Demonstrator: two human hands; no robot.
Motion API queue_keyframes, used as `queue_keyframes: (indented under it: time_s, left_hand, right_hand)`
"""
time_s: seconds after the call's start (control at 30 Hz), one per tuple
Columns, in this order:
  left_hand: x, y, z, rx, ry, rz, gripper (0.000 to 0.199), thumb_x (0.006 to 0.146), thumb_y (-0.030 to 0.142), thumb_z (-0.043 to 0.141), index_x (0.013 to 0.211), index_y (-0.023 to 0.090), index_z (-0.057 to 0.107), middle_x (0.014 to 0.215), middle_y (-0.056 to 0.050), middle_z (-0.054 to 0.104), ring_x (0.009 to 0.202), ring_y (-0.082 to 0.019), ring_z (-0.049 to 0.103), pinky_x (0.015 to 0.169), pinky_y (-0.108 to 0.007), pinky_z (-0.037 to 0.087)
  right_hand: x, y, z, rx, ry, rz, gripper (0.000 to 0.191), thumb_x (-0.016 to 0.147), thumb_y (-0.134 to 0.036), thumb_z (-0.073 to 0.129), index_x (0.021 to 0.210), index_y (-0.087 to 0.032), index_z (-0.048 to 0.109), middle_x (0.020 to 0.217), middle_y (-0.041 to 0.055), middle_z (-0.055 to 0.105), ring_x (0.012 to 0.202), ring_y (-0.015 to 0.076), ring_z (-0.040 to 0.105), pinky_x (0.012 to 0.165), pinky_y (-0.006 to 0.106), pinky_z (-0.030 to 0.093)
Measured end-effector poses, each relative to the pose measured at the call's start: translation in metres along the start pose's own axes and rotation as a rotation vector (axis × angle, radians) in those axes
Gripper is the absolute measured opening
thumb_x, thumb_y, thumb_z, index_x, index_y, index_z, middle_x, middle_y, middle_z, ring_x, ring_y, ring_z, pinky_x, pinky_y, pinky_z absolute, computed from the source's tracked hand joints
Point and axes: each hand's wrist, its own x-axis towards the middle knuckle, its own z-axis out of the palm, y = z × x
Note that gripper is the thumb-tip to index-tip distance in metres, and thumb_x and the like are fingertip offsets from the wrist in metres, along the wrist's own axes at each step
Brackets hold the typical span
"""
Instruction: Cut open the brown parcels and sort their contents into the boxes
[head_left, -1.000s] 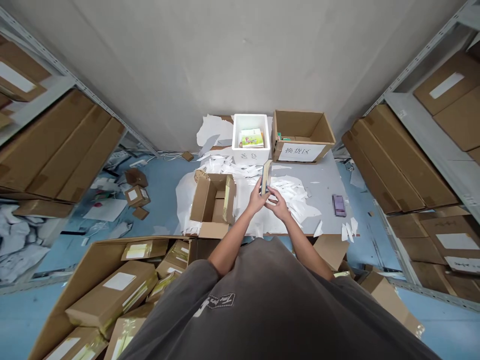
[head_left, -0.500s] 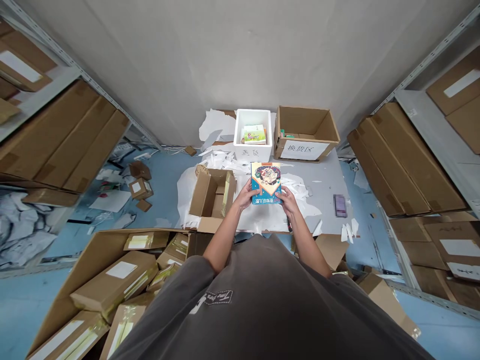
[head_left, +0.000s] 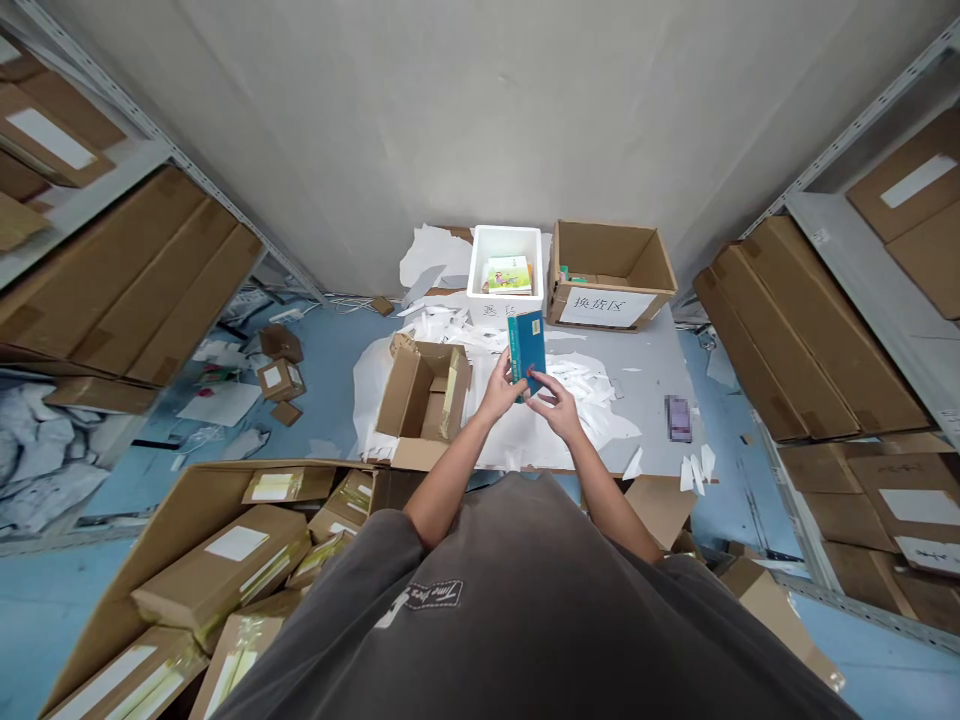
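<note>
Book (head_left: pixel 532 345), one: left hand (head_left: pixel 499 394) clasping; right hand (head_left: pixel 559 409), half-curled, at right edge, hold unclear. Table (head_left: pixel 651 375): two open cartons (head_left: pixel 405 388) (head_left: pixel 611 250), one far white bin (head_left: pixel 480 306).

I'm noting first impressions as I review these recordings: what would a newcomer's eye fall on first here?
Probably the blue book, held up over the table by the left hand, with the right hand at its lower right edge. Beyond it, the white box stands out, with books inside. At lower left, a large carton full of taped parcels also draws attention.
</note>
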Motion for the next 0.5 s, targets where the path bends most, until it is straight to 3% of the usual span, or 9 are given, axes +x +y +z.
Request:
queue_keyframes:
  time_s: [0.13,0.23,0.33,0.4,0.5]
  left_hand:
    - [-0.002,0.013,-0.031,-0.128,-0.121,-0.095,0.101,0.073,0.039,0.094,0.163,0.027,0.05,0.147,-0.013,0.068,0.13,-0.032,0.068,0.109,-0.041,0.056]
    - [-0.004,0.013,-0.042,-0.164,-0.155,-0.181,0.102,0.068,0.036,0.096,0.16,0.028,0.053,0.139,-0.012,0.073,0.125,-0.031,0.071,0.107,-0.041,0.057]
    - [-0.001,0.01,-0.047,-0.189,-0.175,-0.218,0.101,0.067,0.037,0.097,0.158,0.028,0.056,0.138,-0.012,0.073,0.123,-0.032,0.072,0.104,-0.042,0.058]
    - [0.004,0.007,-0.05,-0.17,-0.134,-0.213,0.102,0.067,0.038,0.098,0.159,0.027,0.055,0.141,-0.013,0.071,0.123,-0.033,0.072,0.104,-0.044,0.057]
    - [0.009,0.004,-0.054,-0.008,0.102,-0.13,0.1,0.067,0.037,0.1,0.157,0.028,0.058,0.143,-0.013,0.068,0.126,-0.033,0.068,0.106,-0.045,0.056]
  right_hand:
    - [0.014,0.008,-0.027,0.021,0.233,0.138,0.071,0.07,-0.047,0.091,0.135,-0.03,0.068,0.152,0.0115,0.064,0.144,0.0361,0.056,0.112,0.051,0.053]
    - [0.022,0.014,-0.037,0.225,0.087,0.308,0.067,0.064,-0.045,0.093,0.123,-0.028,0.068,0.128,0.0095,0.077,0.117,0.0324,0.072,0.096,0.045,0.06]
    - [0.025,0.013,-0.038,0.361,-0.032,0.379,0.061,0.061,-0.041,0.095,0.113,-0.029,0.066,0.105,0.0031,0.081,0.092,0.026,0.076,0.081,0.037,0.06]
    - [0.027,0.011,-0.036,0.389,-0.019,0.375,0.063,0.06,-0.04,0.097,0.113,-0.03,0.064,0.101,0.0015,0.082,0.087,0.0246,0.076,0.077,0.035,0.06]
    - [0.031,0.007,-0.029,0.368,0.063,0.328,0.067,0.059,-0.041,0.098,0.114,-0.03,0.062,0.103,0.0022,0.081,0.091,0.026,0.077,0.078,0.036,0.061]
